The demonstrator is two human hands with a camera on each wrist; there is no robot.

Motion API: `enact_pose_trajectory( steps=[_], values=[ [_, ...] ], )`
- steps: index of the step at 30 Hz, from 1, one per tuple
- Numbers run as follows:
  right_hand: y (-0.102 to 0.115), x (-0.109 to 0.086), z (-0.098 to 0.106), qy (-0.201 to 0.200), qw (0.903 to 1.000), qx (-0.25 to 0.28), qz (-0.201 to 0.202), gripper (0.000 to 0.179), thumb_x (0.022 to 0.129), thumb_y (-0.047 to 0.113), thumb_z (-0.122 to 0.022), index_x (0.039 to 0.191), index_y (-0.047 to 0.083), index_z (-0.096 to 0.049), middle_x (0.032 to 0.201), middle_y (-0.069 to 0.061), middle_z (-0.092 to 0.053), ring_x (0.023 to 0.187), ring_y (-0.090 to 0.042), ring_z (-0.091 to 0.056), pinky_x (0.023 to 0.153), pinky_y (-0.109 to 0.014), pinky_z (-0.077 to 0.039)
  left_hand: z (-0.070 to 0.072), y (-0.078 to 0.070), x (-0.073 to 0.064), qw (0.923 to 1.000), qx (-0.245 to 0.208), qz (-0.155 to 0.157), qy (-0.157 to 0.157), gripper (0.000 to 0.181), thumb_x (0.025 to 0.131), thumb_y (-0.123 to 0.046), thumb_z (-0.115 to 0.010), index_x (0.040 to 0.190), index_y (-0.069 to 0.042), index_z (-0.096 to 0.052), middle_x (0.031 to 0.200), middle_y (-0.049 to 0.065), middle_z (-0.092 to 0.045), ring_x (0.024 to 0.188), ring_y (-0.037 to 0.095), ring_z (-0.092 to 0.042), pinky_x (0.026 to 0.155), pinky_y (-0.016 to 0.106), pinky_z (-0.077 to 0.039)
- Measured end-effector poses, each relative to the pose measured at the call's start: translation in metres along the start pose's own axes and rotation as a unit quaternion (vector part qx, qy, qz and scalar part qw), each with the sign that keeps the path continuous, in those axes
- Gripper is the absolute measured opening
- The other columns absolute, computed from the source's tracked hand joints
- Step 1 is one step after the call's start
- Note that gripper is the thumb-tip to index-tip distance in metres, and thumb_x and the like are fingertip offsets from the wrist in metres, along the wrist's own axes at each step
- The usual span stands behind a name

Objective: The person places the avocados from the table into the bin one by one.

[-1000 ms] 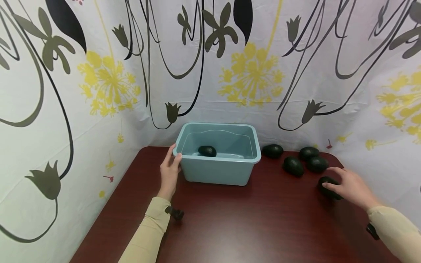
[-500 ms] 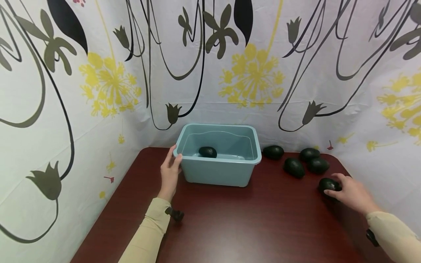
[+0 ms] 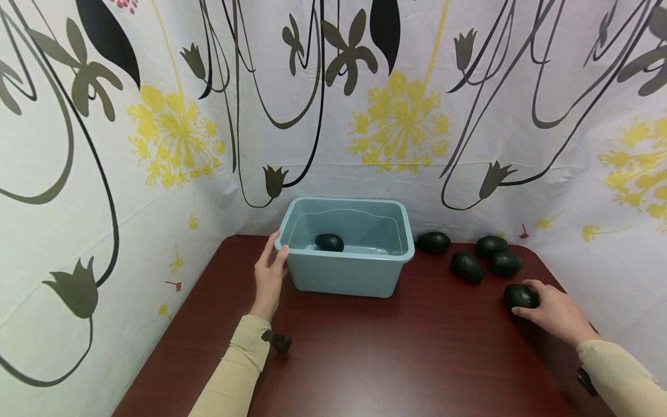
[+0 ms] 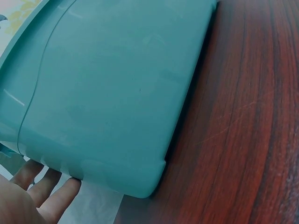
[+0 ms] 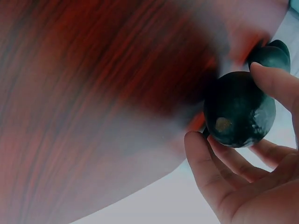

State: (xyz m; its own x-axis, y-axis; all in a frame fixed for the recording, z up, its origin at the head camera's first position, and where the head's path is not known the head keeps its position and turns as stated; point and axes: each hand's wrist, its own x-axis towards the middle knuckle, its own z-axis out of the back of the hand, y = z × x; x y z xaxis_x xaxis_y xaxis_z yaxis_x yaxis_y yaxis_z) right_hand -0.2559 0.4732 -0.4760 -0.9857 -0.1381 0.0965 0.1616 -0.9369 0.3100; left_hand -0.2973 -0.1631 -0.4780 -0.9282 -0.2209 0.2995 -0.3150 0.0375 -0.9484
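At the right side of the table my right hand [image 3: 557, 314] grips a dark green avocado [image 3: 520, 296], thumb on one side and fingers around the other. The right wrist view shows this avocado [image 5: 239, 109] end-on, with its pale stem scar toward the camera. My left hand [image 3: 268, 282] holds the left front corner of a light blue plastic bin [image 3: 344, 275], its thumb at the rim. In the left wrist view, curled fingers [image 4: 60, 198] touch the bin's end wall. One avocado [image 3: 329, 242] lies inside the bin.
Several loose avocados lie at the back right: one avocado [image 3: 433, 242] beside the bin, another avocado [image 3: 466, 267] nearer the front, and two more close together. The dark red wooden table [image 3: 396, 359] ends at a patterned cloth [image 3: 365, 139] behind and at both sides.
My right hand has closed around the avocado and tilted it up a little; before, the fingers were reaching over it. The left hand and bin stay in place.
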Motion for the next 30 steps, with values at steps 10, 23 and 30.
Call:
enact_pose_trajectory(
  steps=[10, 23, 30],
  values=[
    [0.000, 0.003, -0.006, -0.014, 0.9998, 0.015, 0.003, 0.087, 0.081, 0.052, -0.081, 0.138, -0.006, -0.049, 0.114, -0.031, -0.061, 0.097, -0.048, -0.060, 0.069, -0.058, -0.049, -0.002, -0.018, -0.007, 0.9997, -0.017, 0.008, 0.013, 0.055, 0.100, -0.030, -0.065, 0.153, -0.027, -0.046, 0.155, 0.018, -0.041, 0.133, 0.029, -0.048, 0.103, 0.062, -0.039],
    [0.004, 0.002, -0.008, -0.025, 0.9996, 0.009, 0.006, 0.083, 0.080, 0.044, -0.083, 0.138, -0.006, -0.051, 0.117, -0.034, -0.059, 0.100, -0.051, -0.057, 0.068, -0.057, -0.048, 0.000, 0.000, -0.002, 0.9998, -0.020, 0.002, 0.006, 0.053, 0.099, -0.038, -0.066, 0.149, -0.038, -0.049, 0.154, 0.014, -0.044, 0.131, 0.026, -0.049, 0.102, 0.058, -0.042],
    [0.005, 0.002, -0.008, -0.030, 0.9993, 0.020, -0.010, 0.087, 0.079, 0.049, -0.083, 0.139, -0.005, -0.050, 0.125, -0.037, -0.056, 0.103, -0.054, -0.056, 0.071, -0.062, -0.047, -0.001, 0.001, -0.002, 0.9999, -0.008, -0.011, -0.001, 0.051, 0.098, -0.041, -0.066, 0.147, -0.041, -0.050, 0.152, 0.011, -0.046, 0.129, 0.026, -0.051, 0.101, 0.061, -0.042]
  ],
)
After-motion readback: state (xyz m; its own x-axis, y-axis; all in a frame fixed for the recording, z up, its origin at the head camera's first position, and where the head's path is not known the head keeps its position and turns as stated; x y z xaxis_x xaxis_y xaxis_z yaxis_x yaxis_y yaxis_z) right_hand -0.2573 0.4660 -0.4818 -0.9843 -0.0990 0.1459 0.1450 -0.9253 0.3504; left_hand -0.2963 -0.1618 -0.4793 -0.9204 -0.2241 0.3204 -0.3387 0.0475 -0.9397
